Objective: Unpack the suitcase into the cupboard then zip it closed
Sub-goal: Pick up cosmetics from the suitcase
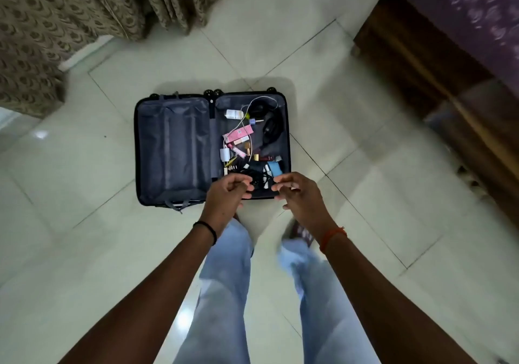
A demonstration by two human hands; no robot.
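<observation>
Both my hands hang loosely curled, holding nothing: left hand [229,192] and right hand [297,192] side by side over the near edge of one open suitcase [174,150]. Beyond my left hand its half lies bare; beyond my right, small clutter [247,144], too jumbled to count. Bare floor [84,223] surrounds it; curtain [56,26] far left, bed [463,40] far right.
</observation>
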